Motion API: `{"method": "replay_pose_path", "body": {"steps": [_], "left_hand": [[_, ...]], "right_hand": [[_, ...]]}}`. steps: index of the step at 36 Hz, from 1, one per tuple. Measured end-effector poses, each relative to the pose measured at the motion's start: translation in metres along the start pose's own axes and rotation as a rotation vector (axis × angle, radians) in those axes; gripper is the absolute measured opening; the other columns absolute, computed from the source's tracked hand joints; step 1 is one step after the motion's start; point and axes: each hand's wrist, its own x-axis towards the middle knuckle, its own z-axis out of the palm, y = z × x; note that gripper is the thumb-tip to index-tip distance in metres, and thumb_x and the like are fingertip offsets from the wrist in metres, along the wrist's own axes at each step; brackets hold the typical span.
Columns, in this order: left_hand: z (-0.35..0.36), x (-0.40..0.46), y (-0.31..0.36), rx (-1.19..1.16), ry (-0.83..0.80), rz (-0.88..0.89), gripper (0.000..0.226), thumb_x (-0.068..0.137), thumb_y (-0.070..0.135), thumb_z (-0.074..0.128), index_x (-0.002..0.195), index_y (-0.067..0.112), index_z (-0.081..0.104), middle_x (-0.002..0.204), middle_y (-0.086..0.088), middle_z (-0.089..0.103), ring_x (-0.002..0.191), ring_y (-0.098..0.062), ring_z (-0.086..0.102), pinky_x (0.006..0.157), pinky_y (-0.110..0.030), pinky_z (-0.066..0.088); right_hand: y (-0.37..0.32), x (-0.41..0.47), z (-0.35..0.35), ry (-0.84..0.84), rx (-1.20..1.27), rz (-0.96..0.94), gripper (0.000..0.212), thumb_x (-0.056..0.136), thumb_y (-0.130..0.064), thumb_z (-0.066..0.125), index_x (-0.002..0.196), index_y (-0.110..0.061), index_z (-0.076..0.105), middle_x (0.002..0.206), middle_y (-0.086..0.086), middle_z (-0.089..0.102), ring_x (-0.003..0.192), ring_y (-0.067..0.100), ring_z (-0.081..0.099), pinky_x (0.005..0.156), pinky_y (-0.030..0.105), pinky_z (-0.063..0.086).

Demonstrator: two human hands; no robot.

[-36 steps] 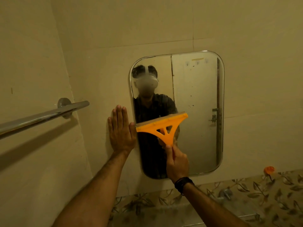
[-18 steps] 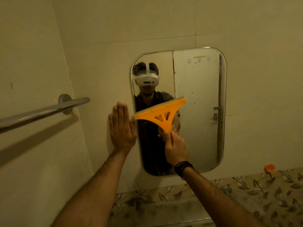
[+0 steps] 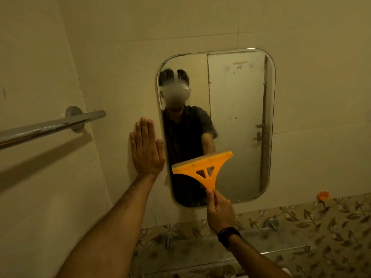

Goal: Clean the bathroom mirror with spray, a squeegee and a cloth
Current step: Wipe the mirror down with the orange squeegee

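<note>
Only one view is given, taken from a camera worn on the head. It is aimed forward and slightly down at a tiled wall, seen from close range at arm's reach. The mirror (image 3: pixel 236 125) is framed right of centre, the towel rail (image 3: pixel 50 127) is cut by the left edge, and the patterned tile band (image 3: pixel 321 223) fills the lower right corner. Wide-angle bending is seen near the borders.

1. Mirror (image 3: pixel 241 117) on the wall, right of the rail (image 3: pixel 50 127).
2. Left hand (image 3: pixel 146 153) flat beside the mirror's left edge.
3. Squeegee (image 3: pixel 202 167) against the lower glass, above the right hand (image 3: pixel 219 213).
</note>
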Motion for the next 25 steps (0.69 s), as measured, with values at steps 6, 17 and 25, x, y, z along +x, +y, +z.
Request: {"method": "replay_pose_path", "body": {"steps": [6,17,25], "left_hand": [[0.000,0.000,-0.001,-0.011,-0.010,-0.004,0.065,0.105,0.038,0.019,0.162,0.010,0.011,0.171,-0.011,0.006,0.159,-0.025,0.003,0.129,-0.047,0.006],[-0.001,-0.002,-0.001,-0.010,0.011,0.011,0.062,0.107,0.037,0.022,0.162,0.008,0.015,0.170,-0.013,0.010,0.158,-0.028,0.008,0.129,-0.048,0.009],[0.002,-0.015,-0.002,-0.012,0.009,-0.004,0.063,0.105,0.035,0.020,0.162,0.008,0.013,0.170,-0.013,0.011,0.158,-0.027,0.008,0.129,-0.046,0.006]], "right_hand": [[-0.022,0.015,-0.006,0.082,0.115,-0.036,0.041,0.101,-0.054,0.036,0.074,-0.029,0.056,0.051,-0.009,0.040,0.044,0.010,0.040,0.042,0.018,0.028],[-0.052,0.069,0.003,0.014,0.009,-0.095,0.036,0.105,-0.045,0.036,0.099,-0.024,0.064,0.054,-0.011,0.042,0.045,0.003,0.040,0.049,0.022,0.028],[-0.010,0.015,0.008,-0.066,-0.017,-0.044,0.028,0.102,-0.047,0.033,0.083,-0.041,0.052,0.053,-0.009,0.044,0.051,0.007,0.050,0.044,0.017,0.031]]}}
